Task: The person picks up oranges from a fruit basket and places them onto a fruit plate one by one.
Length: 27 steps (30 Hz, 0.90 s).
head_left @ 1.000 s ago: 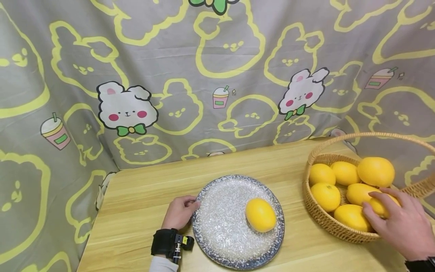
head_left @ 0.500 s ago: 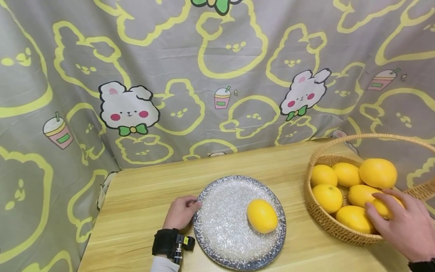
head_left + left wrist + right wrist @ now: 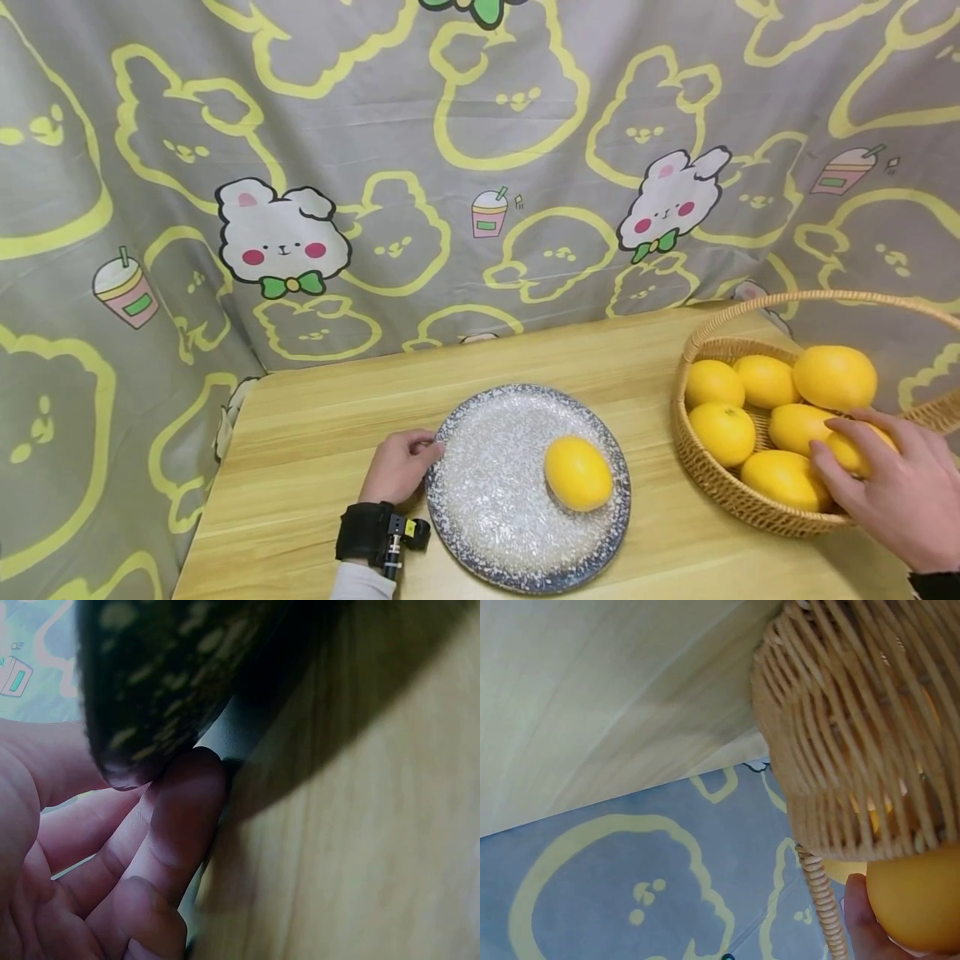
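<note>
In the head view, my left hand (image 3: 397, 468) pinches the left rim of a round speckled grey plate (image 3: 498, 492) with a dark blue edge. The left wrist view has fingers (image 3: 184, 817) under the plate's rim (image 3: 157, 697). One yellow-orange orange (image 3: 578, 473) lies on the plate's right side. At the far right, my right hand (image 3: 896, 496) reaches into a wicker basket (image 3: 720, 475) and grips an orange (image 3: 849, 455), partly covered by its fingers. Seen from the right wrist, a finger touches an orange (image 3: 919, 900) beyond the basket wall (image 3: 847, 742).
Several other oranges, such as a front one (image 3: 783, 481) and a large rear one (image 3: 834, 377), fill the basket. Its tall handle (image 3: 817, 297) arches over them. A wooden table (image 3: 322, 417) meets a grey patterned curtain (image 3: 420, 250) at the back and left.
The view shifts slightly. My right hand moves a little to the right with its fingers on the orange. The left hand and plate stay put.
</note>
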Motion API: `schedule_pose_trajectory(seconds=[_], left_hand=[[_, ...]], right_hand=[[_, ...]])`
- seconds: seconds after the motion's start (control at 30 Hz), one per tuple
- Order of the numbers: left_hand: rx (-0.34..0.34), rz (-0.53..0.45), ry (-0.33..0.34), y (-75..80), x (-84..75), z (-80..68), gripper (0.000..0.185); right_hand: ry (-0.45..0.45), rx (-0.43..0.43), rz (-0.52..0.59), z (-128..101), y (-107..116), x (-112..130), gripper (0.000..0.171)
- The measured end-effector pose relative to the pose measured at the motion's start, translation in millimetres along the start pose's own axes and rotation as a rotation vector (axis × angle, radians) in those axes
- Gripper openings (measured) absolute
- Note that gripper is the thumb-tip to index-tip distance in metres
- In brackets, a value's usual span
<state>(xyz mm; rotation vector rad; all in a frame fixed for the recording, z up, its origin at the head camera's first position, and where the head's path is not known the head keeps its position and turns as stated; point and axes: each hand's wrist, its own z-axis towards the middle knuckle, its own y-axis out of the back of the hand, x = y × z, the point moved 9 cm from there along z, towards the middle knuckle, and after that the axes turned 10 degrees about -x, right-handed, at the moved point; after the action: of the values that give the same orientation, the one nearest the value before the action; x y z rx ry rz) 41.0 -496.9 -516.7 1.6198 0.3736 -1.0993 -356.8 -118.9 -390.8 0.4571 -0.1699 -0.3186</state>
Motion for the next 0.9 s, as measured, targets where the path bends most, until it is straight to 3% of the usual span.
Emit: schedule_pose_trajectory(seconds=[0.9], left_hand=[[0.0,-0.006,-0.001,0.0,-1.5,-1.3,0.031]], right_hand=[[0.051,0.055,0.083,26.9,6.3,50.9,0.085]])
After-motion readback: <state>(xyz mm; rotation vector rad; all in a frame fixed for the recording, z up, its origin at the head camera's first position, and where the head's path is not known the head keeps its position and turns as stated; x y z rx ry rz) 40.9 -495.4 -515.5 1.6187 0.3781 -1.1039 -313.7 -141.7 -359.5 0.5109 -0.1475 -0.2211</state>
